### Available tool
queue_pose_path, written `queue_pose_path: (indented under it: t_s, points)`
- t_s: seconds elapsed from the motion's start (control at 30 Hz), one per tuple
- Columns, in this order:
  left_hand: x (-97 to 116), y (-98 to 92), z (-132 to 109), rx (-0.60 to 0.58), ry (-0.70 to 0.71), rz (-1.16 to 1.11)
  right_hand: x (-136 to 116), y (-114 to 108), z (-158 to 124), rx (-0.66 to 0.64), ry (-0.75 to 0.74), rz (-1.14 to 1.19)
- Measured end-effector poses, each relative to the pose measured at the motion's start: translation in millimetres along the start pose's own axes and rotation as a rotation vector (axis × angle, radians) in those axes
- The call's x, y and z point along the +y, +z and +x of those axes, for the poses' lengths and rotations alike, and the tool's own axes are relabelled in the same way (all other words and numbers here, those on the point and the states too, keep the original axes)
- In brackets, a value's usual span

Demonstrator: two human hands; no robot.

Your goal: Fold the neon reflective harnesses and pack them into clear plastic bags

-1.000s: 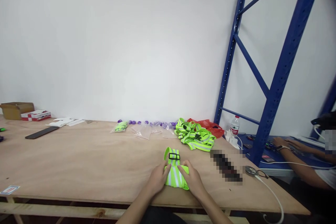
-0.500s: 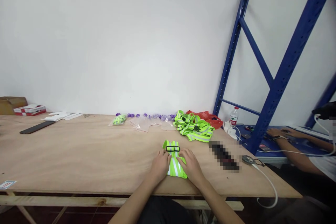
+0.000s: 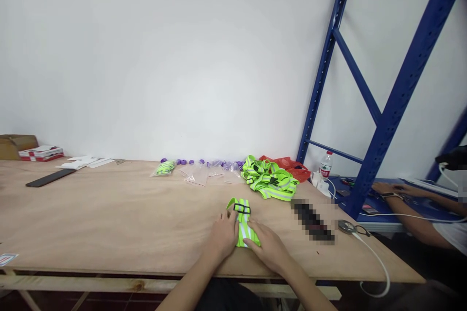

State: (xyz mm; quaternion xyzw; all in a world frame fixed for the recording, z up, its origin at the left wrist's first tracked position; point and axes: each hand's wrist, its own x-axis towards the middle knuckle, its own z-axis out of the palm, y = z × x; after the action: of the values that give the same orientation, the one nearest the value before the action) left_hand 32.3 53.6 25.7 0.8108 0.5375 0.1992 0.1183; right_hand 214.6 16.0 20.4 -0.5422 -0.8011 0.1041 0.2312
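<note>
A folded bundle of neon-yellow reflective strap (image 3: 243, 233) with silver stripes lies on the table in front of me. Black slider buckles (image 3: 242, 208) cross its far end, where a loop of the strap stands up at the left. My left hand (image 3: 224, 234) grips the bundle's left side, fingers bent over the edge near the buckles. From the right, my right hand (image 3: 268, 244) holds the near part, its thumb lying across the strap and its fingers along the right edge. The undersides of the folds are hidden.
Behind lies a tangled pile of reflective straps (image 3: 270, 180) beside a red plastic bag (image 3: 292, 167). Clear bags (image 3: 197, 173), a bagged strap (image 3: 165, 168) and purple rolls line the wall. At right are a round cabled device (image 3: 346, 226), a blue rack (image 3: 390, 97) and another person's arm (image 3: 404, 211).
My right hand has slid toward me along the bundle, its thumb now over the near part. The buckled end has narrowed and shifted. My left hand stays at the left side.
</note>
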Motion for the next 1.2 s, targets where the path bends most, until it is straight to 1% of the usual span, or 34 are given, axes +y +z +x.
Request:
queue_pose_path:
  t_s: [0.2,0.5,0.7,0.83,1.03,1.2]
  points:
    - [0.1,-2.0,4.5,-0.004,-0.002,-0.01,2.5,-2.4,0.5,-0.073,0.029,0.01]
    - [-0.4,-3.7,3.6,0.011,-0.057,0.069,1.3,-3.5,-0.5,-0.059,-0.027,0.018]
    - [-1.6,-8.6,10.9,-0.128,-0.092,0.081,0.4,-6.2,1.8,-0.069,-0.02,-0.008]
    - [-5.3,-7.5,14.2,-0.166,-0.092,0.059,4.2,-3.6,1.6,-0.055,-0.036,0.019]
    - [-7.7,-5.7,12.2,-0.128,-0.105,0.024,7.7,1.3,0.9,-0.032,-0.028,0.046]
    - [-10.2,-8.3,13.8,-0.129,-0.12,-0.02,6.8,1.2,0.4,-0.027,-0.017,0.055]
